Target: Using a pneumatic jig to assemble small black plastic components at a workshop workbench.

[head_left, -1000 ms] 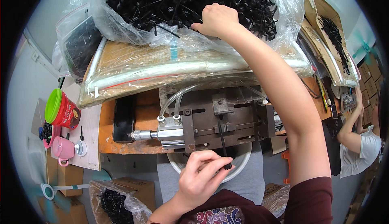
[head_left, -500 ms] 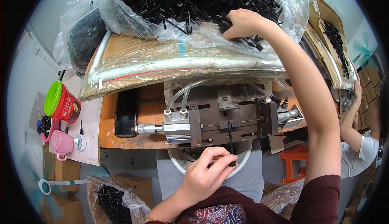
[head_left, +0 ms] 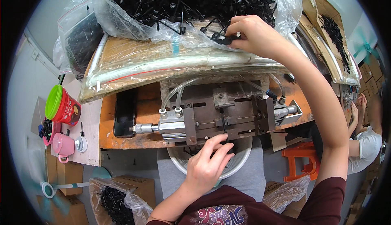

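Left hand (head_left: pixel 208 163), lower centre, grips a rod (head_left: pixel 224 128) at the jig (head_left: pixel 245 112). Right hand (head_left: pixel 255 38), upper centre, pinches spare rods (head_left: pixel 222 40), count unclear. Judged step: holding while picking; next calls for steady alignment.

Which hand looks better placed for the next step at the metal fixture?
Likely the left hand: it is at the front of the metal fixture, with a black rod in its grip. The right hand is farther off, holding black pieces by the heap.

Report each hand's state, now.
Left hand: closed, fingers around a slim black part.
Right hand: closed, fingertips pinching black pieces.
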Tool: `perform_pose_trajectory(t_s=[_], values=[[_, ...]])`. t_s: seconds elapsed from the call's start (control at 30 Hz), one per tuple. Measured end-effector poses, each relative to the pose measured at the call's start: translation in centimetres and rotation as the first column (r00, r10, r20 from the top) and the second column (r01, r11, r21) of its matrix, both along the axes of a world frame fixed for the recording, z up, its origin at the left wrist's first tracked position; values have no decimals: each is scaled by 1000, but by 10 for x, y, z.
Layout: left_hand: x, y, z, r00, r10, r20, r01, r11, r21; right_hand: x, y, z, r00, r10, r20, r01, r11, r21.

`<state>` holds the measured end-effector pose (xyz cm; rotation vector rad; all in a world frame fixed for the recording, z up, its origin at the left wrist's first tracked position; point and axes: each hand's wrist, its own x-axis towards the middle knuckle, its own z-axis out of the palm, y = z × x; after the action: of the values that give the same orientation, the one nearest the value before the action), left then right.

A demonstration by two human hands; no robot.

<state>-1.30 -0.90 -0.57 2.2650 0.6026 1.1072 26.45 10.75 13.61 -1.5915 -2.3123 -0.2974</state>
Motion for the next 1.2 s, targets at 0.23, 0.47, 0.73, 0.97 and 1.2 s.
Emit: perform_pose_trajectory(t_s=[0.23, 0.47, 0.73, 0.97, 1.2], values=[[8, 4, -12, 988, 87, -126, -53, 966, 253, 9, -16, 12, 836, -243, -491, 249, 967, -54], [12, 13, -2, 977, 65, -201, -10, 964, 264, 44, -35, 12, 432, -142, -890, 209, 976, -54], [12, 10, 6, 962, 96, -254, -39, 975, 218, 9, -78, 2, 91, -33, -995, -25, 999, -35], [-4, 9, 16, 935, -82, 344, 229, 882, -412, -77, -156, -39, -73, -404, -912, -245, 894, -377], [-1, -1, 28, 942, -291, 167, 322, 640, -698, -107, -179, -78, -81, -554, -828, -337, 798, -500]])
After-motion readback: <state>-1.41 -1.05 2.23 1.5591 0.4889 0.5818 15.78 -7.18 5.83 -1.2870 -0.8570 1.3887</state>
